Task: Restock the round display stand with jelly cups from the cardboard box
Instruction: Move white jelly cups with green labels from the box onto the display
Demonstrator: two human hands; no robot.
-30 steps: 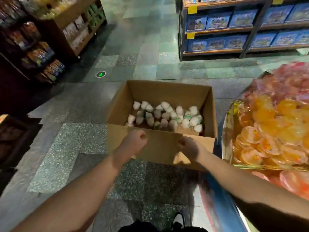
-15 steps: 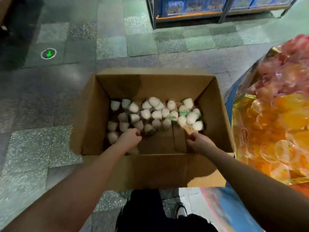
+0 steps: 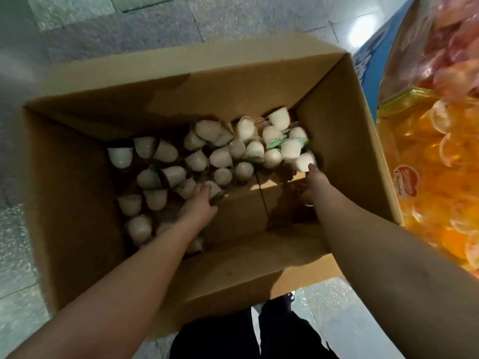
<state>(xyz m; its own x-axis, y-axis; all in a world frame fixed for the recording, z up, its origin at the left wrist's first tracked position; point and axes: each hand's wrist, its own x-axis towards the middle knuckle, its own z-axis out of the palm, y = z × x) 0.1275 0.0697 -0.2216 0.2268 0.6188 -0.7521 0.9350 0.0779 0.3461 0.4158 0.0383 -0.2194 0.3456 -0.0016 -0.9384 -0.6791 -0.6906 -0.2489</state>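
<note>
An open cardboard box (image 3: pixel 344 141) stands on the floor below me, with several white jelly cups (image 3: pixel 220 156) loose on its bottom. Both my arms reach down into it. My left hand (image 3: pixel 199 207) lies on cups near the box's middle, fingers curled around one. My right hand (image 3: pixel 311 185) is by the right wall, a fingertip touching a white cup (image 3: pixel 304 160); its palm faces down, and what it holds is hidden. The round display stand (image 3: pixel 440 156), heaped with orange and pink jelly cups, rises at the right edge.
The stand's blue base (image 3: pixel 368 55) sits tight against the box's right wall. Grey stone floor tiles (image 3: pixel 103 27) surround the box. My dark trousers and a shoe (image 3: pixel 290 297) show below the near wall of the box.
The view has tipped down and closed in on the box. Both hands went from the box's near rim down inside to the cups.
</note>
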